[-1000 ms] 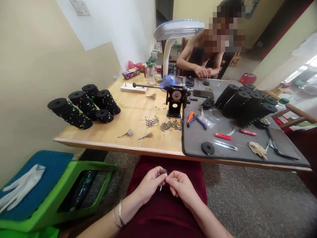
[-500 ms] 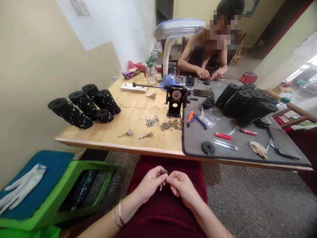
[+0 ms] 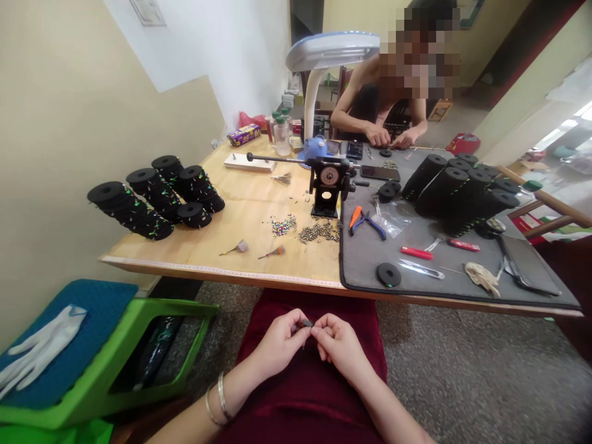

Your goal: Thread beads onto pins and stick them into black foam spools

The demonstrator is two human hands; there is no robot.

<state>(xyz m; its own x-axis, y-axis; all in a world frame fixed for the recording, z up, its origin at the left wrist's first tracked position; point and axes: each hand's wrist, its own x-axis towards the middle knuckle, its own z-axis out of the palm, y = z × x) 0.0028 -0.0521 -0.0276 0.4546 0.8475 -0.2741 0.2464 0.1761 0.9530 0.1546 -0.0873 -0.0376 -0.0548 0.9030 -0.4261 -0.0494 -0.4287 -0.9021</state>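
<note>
Over the dark red cloth on my lap, my left hand is closed in a pinch around a small dark grey bundle. Most of that bundle is hidden by the fingers. My right hand meets it fingertip to fingertip, thumb and forefinger pressed together at the bundle's right end. Whatever lies between the right fingertips is too small to make out. On the table edge ahead lie two brush-shaped bundles of fine strands, loose coloured beads and a heap of small metal pieces.
A black hand-cranked winder stands mid-table by a desk lamp. Stacked black foam spools are at left, more at right. Pliers lie on a grey mat. Opposite, a person's hands work.
My fingertips have drawn closer together, and the grey bundle is turned and more covered. The pale tip that hung below my left fingers no longer shows.
</note>
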